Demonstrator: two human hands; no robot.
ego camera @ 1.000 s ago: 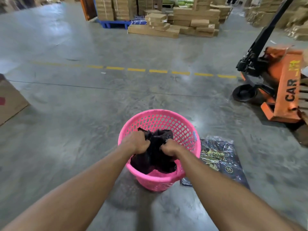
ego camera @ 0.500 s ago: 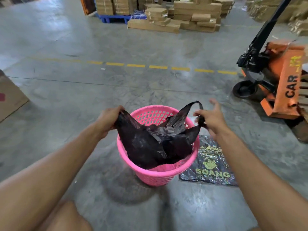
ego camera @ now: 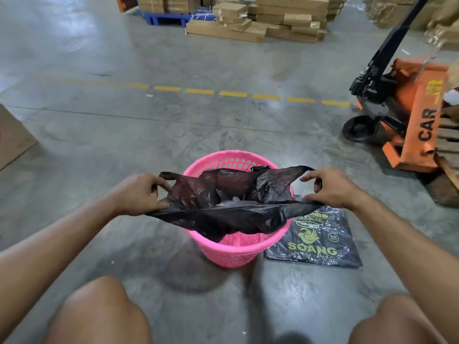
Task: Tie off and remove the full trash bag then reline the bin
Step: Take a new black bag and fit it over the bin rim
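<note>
A pink perforated plastic bin (ego camera: 236,252) stands on the concrete floor in front of my knees. A black trash bag (ego camera: 223,214) is stretched wide across its mouth, its near edge pulled taut and its body hanging into the bin. My left hand (ego camera: 139,194) grips the bag's left handle and edge. My right hand (ego camera: 330,188) pinches the right handle and edge. What the bag holds is hidden.
A flat black pack of bags printed SOANG (ego camera: 315,239) lies on the floor right of the bin. An orange pallet jack (ego camera: 407,112) stands at the right. A cardboard box (ego camera: 12,137) sits far left. Stacked cartons (ego camera: 260,23) lie beyond a dashed yellow line (ego camera: 198,91).
My hands went from bunched together over the bag to spread wide apart. The bag's mouth has been pulled flatter and wider across the bin, near edge toward me.
</note>
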